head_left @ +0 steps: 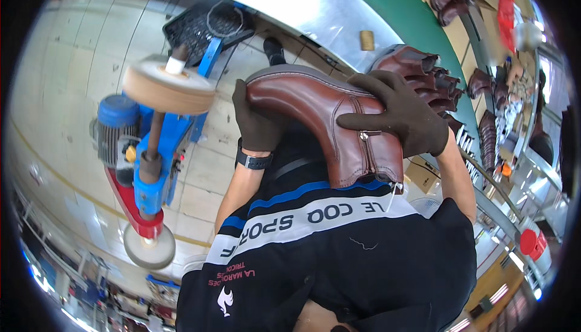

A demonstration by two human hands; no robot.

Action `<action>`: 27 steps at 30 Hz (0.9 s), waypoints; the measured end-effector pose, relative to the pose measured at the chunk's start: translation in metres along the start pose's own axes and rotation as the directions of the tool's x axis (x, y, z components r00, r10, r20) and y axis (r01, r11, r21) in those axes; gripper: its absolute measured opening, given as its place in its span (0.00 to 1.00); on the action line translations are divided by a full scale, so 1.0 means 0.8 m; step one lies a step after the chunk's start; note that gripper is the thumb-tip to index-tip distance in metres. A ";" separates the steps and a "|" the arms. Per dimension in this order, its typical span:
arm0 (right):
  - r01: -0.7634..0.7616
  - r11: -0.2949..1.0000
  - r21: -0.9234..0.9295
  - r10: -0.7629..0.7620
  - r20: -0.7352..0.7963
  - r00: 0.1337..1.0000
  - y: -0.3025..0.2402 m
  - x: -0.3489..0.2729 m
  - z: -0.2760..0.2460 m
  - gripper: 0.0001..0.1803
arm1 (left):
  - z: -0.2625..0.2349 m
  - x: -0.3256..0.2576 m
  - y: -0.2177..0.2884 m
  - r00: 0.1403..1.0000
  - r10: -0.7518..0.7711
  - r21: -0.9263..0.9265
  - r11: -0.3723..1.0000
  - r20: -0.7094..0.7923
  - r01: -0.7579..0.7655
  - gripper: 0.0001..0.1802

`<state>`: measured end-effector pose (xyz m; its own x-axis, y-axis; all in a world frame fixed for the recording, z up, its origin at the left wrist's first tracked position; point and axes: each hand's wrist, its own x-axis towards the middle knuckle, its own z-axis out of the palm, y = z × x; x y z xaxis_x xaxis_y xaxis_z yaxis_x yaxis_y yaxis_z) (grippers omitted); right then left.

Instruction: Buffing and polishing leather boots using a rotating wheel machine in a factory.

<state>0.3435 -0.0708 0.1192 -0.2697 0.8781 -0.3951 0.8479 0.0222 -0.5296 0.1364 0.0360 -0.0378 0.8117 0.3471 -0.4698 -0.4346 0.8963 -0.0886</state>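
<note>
A glossy reddish-brown ankle boot [302, 99] lies on its side across the front of my body, toe to the left and shaft opening toward me. A short zip [367, 150] with a metal puller runs up the side of its shaft. My left hand [259, 121], in a dark brown glove, supports the toe end; its fingers are partly behind the boot. Wrapped round the heel and shaft is my right hand [404, 114] in a matching glove, thumb stretched over the leather near the zip. A dark watch [253, 161] circles my left wrist.
A blue polishing machine [151, 174] stands at left with a large buffing wheel [169, 88] and a smaller white wheel [149, 247]. Ahead is a metal table [333, 14] with several brown boots [417, 72] and a small tan roll [367, 40]. Racks of footwear line the right.
</note>
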 end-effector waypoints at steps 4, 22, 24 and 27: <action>-0.091 0.982 -0.163 0.073 -0.113 0.991 0.006 -0.027 -0.022 0.39 | 0.042 0.048 0.000 0.989 0.149 0.323 0.937 -0.026 -0.132 0.33; 0.390 0.181 0.903 0.809 -0.362 0.462 0.228 -0.054 0.047 0.33 | 0.195 0.248 -0.024 0.978 -0.143 0.329 0.940 0.150 0.087 0.31; 0.493 0.226 0.840 0.776 -0.462 0.431 0.259 -0.043 0.027 0.34 | 0.210 0.264 -0.029 0.920 -0.384 0.117 0.920 0.084 0.373 0.30; 0.322 0.602 0.731 0.732 -0.666 0.143 0.337 -0.027 0.014 0.36 | 0.221 0.289 -0.046 0.891 -0.446 0.231 0.879 0.083 0.418 0.30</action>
<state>0.5728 -0.0892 -0.0236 0.8861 0.4601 0.0556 0.0898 -0.0528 -0.9946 0.4087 0.1323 0.0124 0.9496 -0.0673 -0.3060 0.0475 0.9963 -0.0717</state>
